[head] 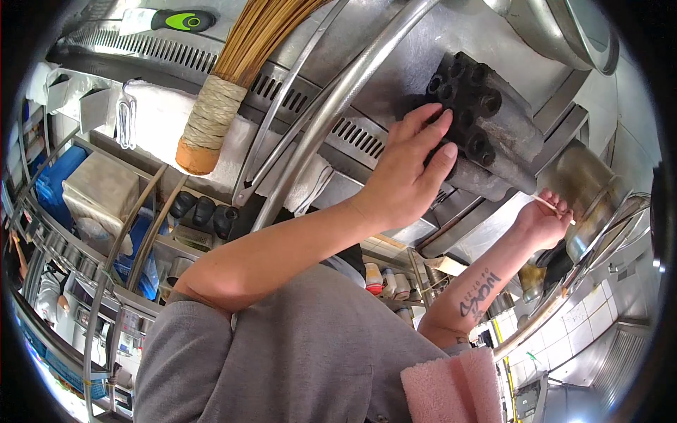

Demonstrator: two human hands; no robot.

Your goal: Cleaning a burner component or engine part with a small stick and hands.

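Observation:
A cluster of blackened metal tubes (468, 119), which looks like a multi-jet gas burner head, lies on the stainless steel surface. My left hand (410, 169) is at its hollow tube ends, fingertips against or just before them and thumb apart. Some fingertips overlap dark parts, so contact is not fully clear. To the right, my right hand (545, 219) is closed around a thin pale stick (546, 203). The stick's upper end is by the far end of the lower tubes.
A bamboo wok brush (211, 116) with a wrapped handle and metal tongs (275, 106) are at upper left. A scraper (182, 20) lies beyond a slotted drain (137, 45). White towels (158, 106) hang along the edge. Metal pots (579, 180) stand at right.

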